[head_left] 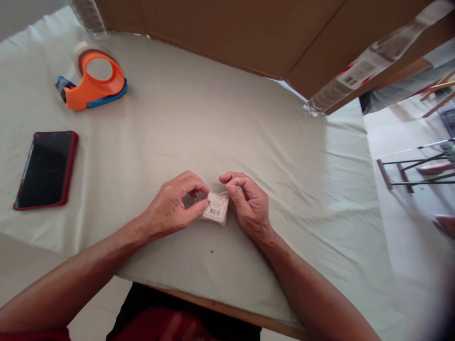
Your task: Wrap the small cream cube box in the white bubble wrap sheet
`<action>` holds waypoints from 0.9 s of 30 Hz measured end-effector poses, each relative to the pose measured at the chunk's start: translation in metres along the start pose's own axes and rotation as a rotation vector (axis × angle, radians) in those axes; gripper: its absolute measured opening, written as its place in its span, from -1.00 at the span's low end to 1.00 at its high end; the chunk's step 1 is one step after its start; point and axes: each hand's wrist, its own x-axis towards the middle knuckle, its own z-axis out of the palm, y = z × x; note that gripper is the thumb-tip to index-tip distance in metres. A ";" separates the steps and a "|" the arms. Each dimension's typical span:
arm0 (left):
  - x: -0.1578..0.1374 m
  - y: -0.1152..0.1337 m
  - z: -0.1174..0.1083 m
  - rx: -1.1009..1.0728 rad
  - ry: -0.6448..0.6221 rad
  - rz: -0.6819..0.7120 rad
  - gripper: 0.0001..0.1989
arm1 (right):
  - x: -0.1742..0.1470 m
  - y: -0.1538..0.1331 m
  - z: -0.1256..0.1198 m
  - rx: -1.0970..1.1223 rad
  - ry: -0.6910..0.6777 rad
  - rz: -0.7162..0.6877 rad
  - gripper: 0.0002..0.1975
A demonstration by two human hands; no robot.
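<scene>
A small, square, pale packet [216, 207] in clear plastic wrap, with a barcode on its label, is held just above or on the cloth near the table's front edge; I cannot tell if it touches. My left hand [179, 201] pinches its left side between thumb and fingers. At the packet's upper right corner, my right hand [250, 204] is closed, its thumb against the curled fingers where the clear wrap reaches them. Part of the wrap is hidden by the fingers.
An orange and blue tape dispenser [93, 83] stands at the back left. A phone with a red case [46, 169] lies at the left. Behind is a large cardboard box [220, 33] with taped edges. A pale cloth [170, 123] covers the table. Another person's arm [401, 78] shows beyond the box.
</scene>
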 end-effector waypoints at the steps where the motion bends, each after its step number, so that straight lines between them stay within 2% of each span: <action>1: 0.000 0.000 0.000 0.002 -0.004 -0.019 -0.91 | 0.002 -0.002 -0.004 0.006 -0.033 -0.002 -0.89; 4: 0.000 0.001 -0.001 -0.001 -0.006 -0.074 -0.93 | 0.010 -0.006 -0.016 -0.064 -0.194 -0.085 -0.95; 7: 0.000 0.001 -0.001 -0.005 -0.004 -0.096 -0.95 | 0.015 -0.008 -0.024 -0.245 -0.294 -0.226 -0.89; 12: 0.001 0.000 -0.001 -0.001 -0.002 -0.091 -0.95 | 0.015 -0.007 -0.021 -0.434 -0.250 -0.429 -0.94; 16: 0.001 0.001 0.000 0.002 -0.014 -0.060 -0.94 | 0.010 -0.005 -0.011 -0.463 -0.153 -0.502 -0.90; 19: 0.001 0.001 0.000 0.013 -0.022 -0.034 -0.92 | 0.006 -0.004 -0.005 -0.418 -0.099 -0.446 -0.90; 24: 0.000 0.003 -0.002 0.027 -0.042 0.001 -0.90 | 0.003 -0.008 -0.004 -0.312 -0.141 -0.214 -0.88; 27: -0.001 0.003 -0.001 0.033 -0.044 0.013 -0.88 | 0.004 -0.012 -0.006 -0.200 -0.119 -0.098 -0.86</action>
